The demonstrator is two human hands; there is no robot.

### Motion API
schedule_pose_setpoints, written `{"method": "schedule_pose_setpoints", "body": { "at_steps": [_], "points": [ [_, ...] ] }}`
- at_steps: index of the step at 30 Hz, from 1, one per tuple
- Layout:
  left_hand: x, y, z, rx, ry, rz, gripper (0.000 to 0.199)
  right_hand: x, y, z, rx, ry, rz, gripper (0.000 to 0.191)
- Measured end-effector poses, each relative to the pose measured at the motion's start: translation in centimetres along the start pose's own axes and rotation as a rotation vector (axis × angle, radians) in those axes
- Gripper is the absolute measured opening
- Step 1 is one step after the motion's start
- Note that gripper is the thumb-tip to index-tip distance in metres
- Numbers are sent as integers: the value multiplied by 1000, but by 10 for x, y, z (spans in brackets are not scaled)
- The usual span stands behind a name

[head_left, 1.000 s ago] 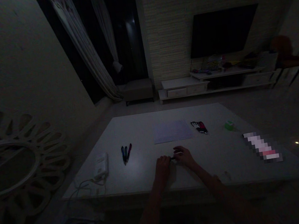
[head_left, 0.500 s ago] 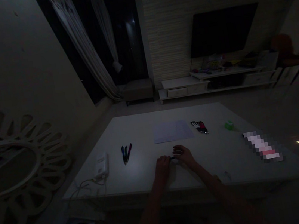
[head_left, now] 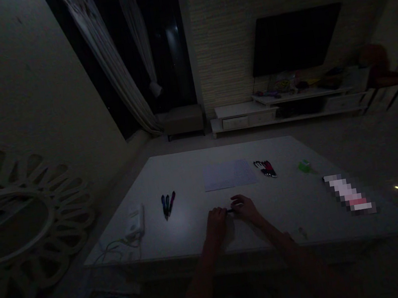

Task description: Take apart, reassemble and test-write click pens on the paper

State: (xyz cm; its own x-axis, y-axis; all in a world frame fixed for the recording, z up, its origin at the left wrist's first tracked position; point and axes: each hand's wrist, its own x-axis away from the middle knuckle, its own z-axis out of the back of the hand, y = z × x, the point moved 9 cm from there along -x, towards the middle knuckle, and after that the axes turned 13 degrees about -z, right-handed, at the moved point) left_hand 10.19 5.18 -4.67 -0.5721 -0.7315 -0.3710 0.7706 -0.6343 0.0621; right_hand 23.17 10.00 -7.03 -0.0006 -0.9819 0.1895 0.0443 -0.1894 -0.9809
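Near the front middle of the white table [head_left: 183, 171], my left hand [head_left: 216, 219] is closed round one end of a small dark pen-like object [head_left: 230, 210]. My right hand [head_left: 245, 206] pinches its other end, fingers bent. A sheet of paper [head_left: 229, 174] lies flat just beyond my hands. To its right is a row of several pens [head_left: 265, 168], dark, red and silver. Three pens [head_left: 168, 205] lie side by side to the left of my hands. The picture is dark, so fine detail of the held object is hard to see.
A white power strip [head_left: 134, 221] with cables sits at the table's left. On the right are a green item [head_left: 304, 166], a pixelated object [head_left: 349, 194] and a small clear thing [head_left: 302, 232]. Beyond stand a TV cabinet [head_left: 234, 110] and a grey stool [head_left: 184, 120].
Both hands stay in almost the same place on the dark object. The right fingers have shifted very slightly. Nothing else on the table has moved.
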Motion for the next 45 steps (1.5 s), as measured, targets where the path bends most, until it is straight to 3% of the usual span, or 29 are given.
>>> {"method": "schedule_pose_setpoints", "body": {
  "at_steps": [4,9,14,19,23,28,32,37,42,45],
  "points": [
    [1,-1,-2,5,-26,13,18,3,-5,-5,-93,-70,36,47],
    [1,-1,-2,23,-6,9,18,4,1,0,-14,6,-39,38],
    [1,0,0,18,-7,7,19,3,-4,-4,-50,-54,43,47],
    [0,0,-1,21,-32,17,17,3,-2,-1,-19,9,-2,39],
    [1,-1,-1,31,-15,16,18,4,-9,-4,-84,-49,40,45],
    [0,0,0,30,-7,10,15,2,-2,0,-48,-9,-24,37],
    [-1,1,2,18,-15,15,15,3,-5,-4,-114,-65,28,44],
    [0,2,3,32,-11,11,18,2,4,-4,-48,-27,-55,37],
    [0,1,1,11,-3,10,20,2,0,-7,-72,-93,20,44],
    [0,0,1,9,-2,9,19,1,4,-5,-56,-58,-7,39]
  ]
}}
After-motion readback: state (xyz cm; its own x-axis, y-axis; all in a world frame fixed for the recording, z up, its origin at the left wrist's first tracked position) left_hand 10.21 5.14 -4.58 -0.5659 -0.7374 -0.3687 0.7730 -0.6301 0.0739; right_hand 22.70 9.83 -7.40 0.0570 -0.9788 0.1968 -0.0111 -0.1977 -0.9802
